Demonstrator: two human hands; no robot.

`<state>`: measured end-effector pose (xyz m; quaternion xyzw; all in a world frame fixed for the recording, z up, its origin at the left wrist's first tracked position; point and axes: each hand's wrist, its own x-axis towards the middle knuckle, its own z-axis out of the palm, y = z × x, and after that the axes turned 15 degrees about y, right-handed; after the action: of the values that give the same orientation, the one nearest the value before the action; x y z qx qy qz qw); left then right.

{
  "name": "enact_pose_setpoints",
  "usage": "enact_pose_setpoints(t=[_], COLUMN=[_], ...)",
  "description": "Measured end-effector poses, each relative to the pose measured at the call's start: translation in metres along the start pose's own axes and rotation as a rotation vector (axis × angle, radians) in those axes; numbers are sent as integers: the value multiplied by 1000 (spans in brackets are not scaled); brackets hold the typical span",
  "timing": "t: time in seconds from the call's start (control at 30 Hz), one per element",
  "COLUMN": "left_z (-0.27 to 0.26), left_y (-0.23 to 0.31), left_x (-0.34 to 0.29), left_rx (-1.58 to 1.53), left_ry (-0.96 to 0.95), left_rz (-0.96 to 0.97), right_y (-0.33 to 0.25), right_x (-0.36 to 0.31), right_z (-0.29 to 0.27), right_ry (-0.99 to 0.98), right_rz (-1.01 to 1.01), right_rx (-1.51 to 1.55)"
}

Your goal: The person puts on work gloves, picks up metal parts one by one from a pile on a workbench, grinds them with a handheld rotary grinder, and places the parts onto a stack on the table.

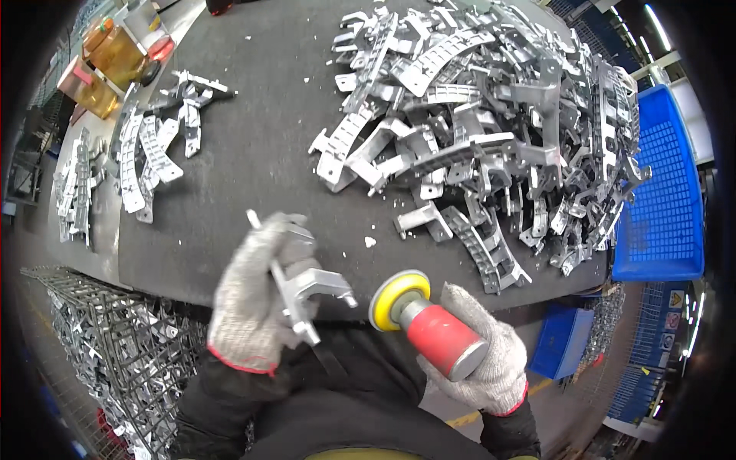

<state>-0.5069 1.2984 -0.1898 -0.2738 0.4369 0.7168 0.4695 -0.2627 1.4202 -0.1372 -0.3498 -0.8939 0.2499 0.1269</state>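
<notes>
A silvery cast metal bracket (295, 287) is gripped in my left hand (249, 295), which wears a knit glove with a red cuff. My right hand (491, 356), gloved the same way, is wrapped round the red body of a small disc sander (445, 337). The sander's yellow pad (400, 299) points toward the bracket, with a gap between them. Both hands are at the near edge of the dark table (268, 115). Part of the left fingers is hidden behind the bracket.
A large heap of similar brackets (475, 115) covers the table's right side. A smaller group (149, 153) lies at left, near jars of amber liquid (115, 50). A wire cage (123, 353) full of parts stands lower left. Blue crates (659, 199) stand at right.
</notes>
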Motion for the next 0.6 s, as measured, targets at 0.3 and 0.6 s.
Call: enact_pose_setpoints(t=[0.3,0.6], left_z=[34,135], left_y=[245,121], left_x=[59,88], left_rx=[942,1290], left_ry=[206,-242], left_rz=[1026,1519], right_y=[18,27], right_x=[-4,7], right_z=[15,19], right_ry=[142,139], right_rz=[162,12], right_rx=[167,62])
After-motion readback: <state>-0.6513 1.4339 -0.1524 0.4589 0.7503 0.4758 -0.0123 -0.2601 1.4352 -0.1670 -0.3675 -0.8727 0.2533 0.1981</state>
